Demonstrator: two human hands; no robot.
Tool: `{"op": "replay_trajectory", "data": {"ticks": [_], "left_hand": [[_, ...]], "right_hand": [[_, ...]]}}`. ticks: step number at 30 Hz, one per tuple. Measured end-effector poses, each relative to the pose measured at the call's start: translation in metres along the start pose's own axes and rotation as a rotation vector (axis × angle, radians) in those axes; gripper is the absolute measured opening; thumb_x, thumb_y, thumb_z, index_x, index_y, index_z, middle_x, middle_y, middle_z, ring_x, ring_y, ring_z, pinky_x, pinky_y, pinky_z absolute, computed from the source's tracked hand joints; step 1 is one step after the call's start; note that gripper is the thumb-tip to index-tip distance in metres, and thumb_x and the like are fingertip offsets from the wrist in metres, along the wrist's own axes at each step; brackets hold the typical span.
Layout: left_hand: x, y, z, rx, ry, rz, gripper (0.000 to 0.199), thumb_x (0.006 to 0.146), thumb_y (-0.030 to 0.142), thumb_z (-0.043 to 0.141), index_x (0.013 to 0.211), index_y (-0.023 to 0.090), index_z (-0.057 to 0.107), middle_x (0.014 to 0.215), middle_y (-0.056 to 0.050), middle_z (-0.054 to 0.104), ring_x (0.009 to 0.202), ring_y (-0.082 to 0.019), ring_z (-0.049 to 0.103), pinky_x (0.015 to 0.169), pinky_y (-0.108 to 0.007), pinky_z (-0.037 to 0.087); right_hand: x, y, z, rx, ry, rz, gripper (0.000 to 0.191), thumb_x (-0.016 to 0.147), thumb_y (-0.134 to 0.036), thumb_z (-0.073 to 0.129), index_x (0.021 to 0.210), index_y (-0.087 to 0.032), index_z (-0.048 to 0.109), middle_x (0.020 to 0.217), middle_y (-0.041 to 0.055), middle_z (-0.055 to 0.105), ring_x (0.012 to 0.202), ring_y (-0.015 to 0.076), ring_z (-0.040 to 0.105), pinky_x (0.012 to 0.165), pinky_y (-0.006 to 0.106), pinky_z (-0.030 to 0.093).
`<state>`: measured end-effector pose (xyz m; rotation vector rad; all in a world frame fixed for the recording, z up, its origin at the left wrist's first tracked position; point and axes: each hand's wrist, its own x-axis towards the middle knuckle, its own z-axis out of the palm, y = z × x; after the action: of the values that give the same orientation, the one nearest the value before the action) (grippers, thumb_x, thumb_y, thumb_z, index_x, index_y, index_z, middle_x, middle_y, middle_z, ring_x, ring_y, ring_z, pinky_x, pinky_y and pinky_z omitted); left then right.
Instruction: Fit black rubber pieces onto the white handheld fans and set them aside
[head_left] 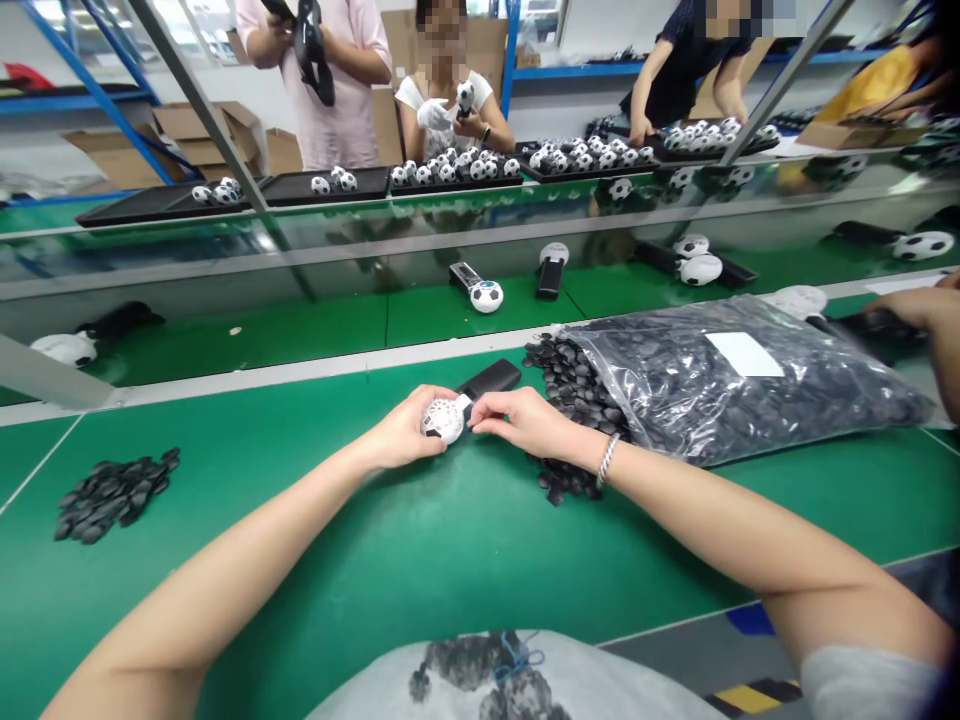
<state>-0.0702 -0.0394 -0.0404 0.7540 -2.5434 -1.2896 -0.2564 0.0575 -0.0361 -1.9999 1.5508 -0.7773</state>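
Observation:
My left hand [409, 428] is closed round a white and black football-shaped head [442, 421], which joins a black rectangular handle [491, 378] pointing away to the right. Close beside the neck of this device, my right hand [517, 418] is pinched, thumb against fingers. What sits between those fingertips, if anything, is too small to make out. Just beyond my right hand, many small flat black pieces [574, 385] spill from the mouth of a clear plastic bag [690, 390] with a white label.
A small pile of black pieces [116, 495] lies on the green table [300, 580] at left. Behind a metal edge, a green belt [315, 320] carries several football-headed devices [486, 295]. Across it, people work by black trays [450, 185] of football heads. A co-worker's hand [911, 305] is at far right.

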Motion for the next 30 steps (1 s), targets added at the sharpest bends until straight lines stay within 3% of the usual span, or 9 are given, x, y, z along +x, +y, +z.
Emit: {"op": "replay_trajectory", "data": {"ticks": [8, 11, 16, 20, 30], "left_hand": [[0.002, 0.0, 0.013, 0.016, 0.146, -0.034, 0.055, 0.058, 0.029, 0.07, 0.106, 0.017, 0.048, 0.105, -0.006, 0.051, 0.093, -0.021, 0.051, 0.082, -0.033, 0.041], [0.001, 0.0, 0.014, 0.033, 0.168, -0.03, 0.053, 0.058, 0.029, 0.07, 0.106, 0.017, 0.049, 0.105, -0.006, 0.051, 0.092, -0.02, 0.052, 0.081, -0.033, 0.041], [0.001, 0.001, 0.015, 0.043, 0.176, -0.018, 0.051, 0.06, 0.031, 0.069, 0.104, 0.017, 0.049, 0.103, -0.005, 0.051, 0.091, -0.02, 0.052, 0.08, -0.032, 0.042], [0.001, 0.002, 0.018, 0.062, 0.207, -0.012, 0.043, 0.063, 0.028, 0.064, 0.102, 0.017, 0.049, 0.1, -0.004, 0.05, 0.09, -0.019, 0.051, 0.078, -0.031, 0.042], [0.005, 0.003, 0.022, 0.059, 0.262, -0.024, 0.037, 0.059, 0.017, 0.061, 0.094, 0.017, 0.051, 0.093, -0.003, 0.048, 0.087, -0.018, 0.05, 0.078, -0.031, 0.041]], "right_hand": [[0.006, 0.0, 0.012, 0.048, 0.052, -0.069, 0.006, 0.077, -0.016, 0.057, 0.081, -0.016, 0.062, 0.079, 0.001, 0.063, 0.072, 0.0101, 0.056, 0.068, 0.02, 0.041], [0.004, 0.002, 0.013, 0.072, 0.112, -0.107, 0.005, 0.076, -0.018, 0.059, 0.075, -0.015, 0.063, 0.08, 0.0021, 0.059, 0.077, 0.0113, 0.054, 0.072, 0.022, 0.041], [0.008, 0.004, 0.014, 0.181, 0.094, -0.075, 0.004, 0.074, -0.019, 0.061, 0.073, -0.016, 0.062, 0.074, 0.0001, 0.058, 0.071, 0.0098, 0.053, 0.068, 0.021, 0.04], [0.012, 0.005, 0.017, 0.14, 0.131, -0.091, 0.005, 0.073, -0.019, 0.063, 0.071, -0.015, 0.06, 0.072, -0.001, 0.057, 0.07, 0.0089, 0.052, 0.067, 0.02, 0.039], [0.022, 0.007, 0.01, -0.035, 0.006, 0.064, 0.015, 0.07, -0.03, 0.066, 0.072, -0.018, 0.059, 0.074, -0.0023, 0.057, 0.065, 0.0083, 0.05, 0.058, 0.019, 0.034]]}}
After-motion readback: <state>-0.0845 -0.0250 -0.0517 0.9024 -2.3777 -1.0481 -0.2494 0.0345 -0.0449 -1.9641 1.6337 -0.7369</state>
